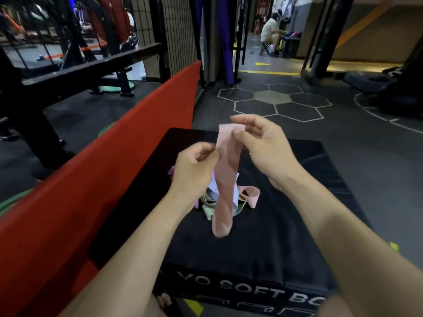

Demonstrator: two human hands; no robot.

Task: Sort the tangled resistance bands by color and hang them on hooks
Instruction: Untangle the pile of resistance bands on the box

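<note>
Two hands: left hand (194, 165) and right hand (263, 145) both pinch the pink band (225, 179), raised above the pile (229, 200)
Surface: black box (286, 225), bands heaped on top
Room: gym floor (343, 133), red pad (91, 191) at left

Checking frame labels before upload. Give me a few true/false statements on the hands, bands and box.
1. Both hands, left hand and right hand, grip the pink band. True.
2. The pink band hangs on a hook. False: it dangles from the hands above the pile.
3. The rest of the bands lie on a black soft box. True.
4. The pile sits on the red pad. False: the red pad lies left of the box.
</note>
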